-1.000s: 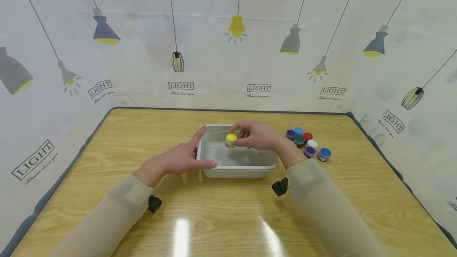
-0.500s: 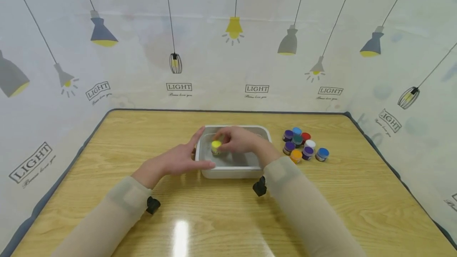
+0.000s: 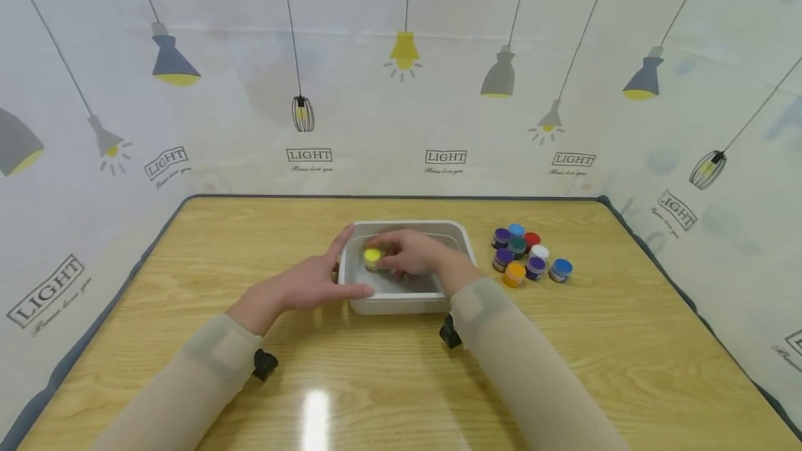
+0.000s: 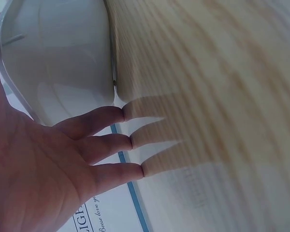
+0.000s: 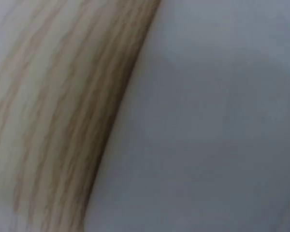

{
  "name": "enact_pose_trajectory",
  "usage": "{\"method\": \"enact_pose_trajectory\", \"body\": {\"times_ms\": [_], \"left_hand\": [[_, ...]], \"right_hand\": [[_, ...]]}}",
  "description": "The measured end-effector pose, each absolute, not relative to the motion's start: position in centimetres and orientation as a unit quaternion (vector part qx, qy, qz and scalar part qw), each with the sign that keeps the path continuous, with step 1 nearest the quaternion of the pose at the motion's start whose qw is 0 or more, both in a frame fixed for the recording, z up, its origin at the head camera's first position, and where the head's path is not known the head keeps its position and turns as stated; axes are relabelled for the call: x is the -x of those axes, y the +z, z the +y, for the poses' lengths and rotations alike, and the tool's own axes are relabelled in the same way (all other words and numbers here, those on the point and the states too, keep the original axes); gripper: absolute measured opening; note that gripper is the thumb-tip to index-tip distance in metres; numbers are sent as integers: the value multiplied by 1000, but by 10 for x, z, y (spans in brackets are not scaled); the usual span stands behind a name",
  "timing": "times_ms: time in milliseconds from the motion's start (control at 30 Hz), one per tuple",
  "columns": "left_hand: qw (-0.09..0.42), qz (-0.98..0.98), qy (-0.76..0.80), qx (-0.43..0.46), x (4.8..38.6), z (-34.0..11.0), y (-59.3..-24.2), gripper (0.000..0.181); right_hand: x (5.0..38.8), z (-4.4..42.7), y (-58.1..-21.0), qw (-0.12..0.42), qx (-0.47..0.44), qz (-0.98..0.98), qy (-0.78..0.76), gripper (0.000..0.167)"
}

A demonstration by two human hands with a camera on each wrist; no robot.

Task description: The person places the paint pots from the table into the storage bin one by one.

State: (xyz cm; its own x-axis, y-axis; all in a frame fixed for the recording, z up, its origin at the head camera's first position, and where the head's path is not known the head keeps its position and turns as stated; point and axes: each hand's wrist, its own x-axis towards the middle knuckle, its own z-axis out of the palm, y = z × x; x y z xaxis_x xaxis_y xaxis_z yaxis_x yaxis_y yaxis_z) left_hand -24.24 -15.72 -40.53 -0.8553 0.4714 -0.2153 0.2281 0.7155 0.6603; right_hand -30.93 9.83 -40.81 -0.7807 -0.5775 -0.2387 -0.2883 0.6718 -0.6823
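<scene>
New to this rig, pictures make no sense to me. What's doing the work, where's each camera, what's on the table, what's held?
No machine here: a person works with two bare hands. The wide picture comes from a camera worn on the head, looking forward and down. The other two come from cameras on the wrists: the left shows the left hand beside the tray's outside; the right shows just wood and a pale, blurred surface, probably the tray.

On the wooden table stands a whitish tray. To its right are nine small jars with purple, blue, red, green, white and orange lids.

The left hand rests at the tray's left end, thumb on the near rim. The right hand holds a yellow-lidded jar inside the tray.
</scene>
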Motion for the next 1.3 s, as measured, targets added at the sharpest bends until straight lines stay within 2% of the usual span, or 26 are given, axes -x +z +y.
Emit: {"method": "enact_pose_trajectory", "body": {"times_ms": [500, 733, 1300], "left_hand": [[182, 907, 320, -204, 246, -158, -405, 127], [186, 908, 313, -206, 246, -158, -406, 127], [194, 904, 323, -201, 242, -158, -403, 127]], "right_hand": [[304, 93, -408, 209, 243, 886, -336, 48], [303, 93, -407, 215, 249, 880, -342, 43], [301, 92, -405, 218, 254, 878, -342, 44]]}}
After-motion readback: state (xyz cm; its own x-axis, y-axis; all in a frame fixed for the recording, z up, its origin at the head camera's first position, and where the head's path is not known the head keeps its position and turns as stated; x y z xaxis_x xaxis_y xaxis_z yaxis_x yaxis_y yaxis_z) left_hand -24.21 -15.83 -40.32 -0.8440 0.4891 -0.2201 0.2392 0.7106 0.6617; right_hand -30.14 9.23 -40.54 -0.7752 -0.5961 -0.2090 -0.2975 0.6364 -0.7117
